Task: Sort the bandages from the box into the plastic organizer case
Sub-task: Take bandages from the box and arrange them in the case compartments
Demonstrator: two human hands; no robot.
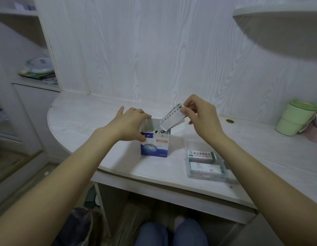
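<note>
Your right hand [198, 115] pinches light, floppy white paper-wrapped bandages [172, 118] by the top edge; your left hand [131, 123] grips the blue-and-white cardboard box [155, 144].

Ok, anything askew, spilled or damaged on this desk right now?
Nothing stands out. The bandage box stands upright, steadied by the left hand; the right hand pinches a bandage strip half out of it. The organizer case lies flat near the desk edge with bandages inside. No spills.
</note>
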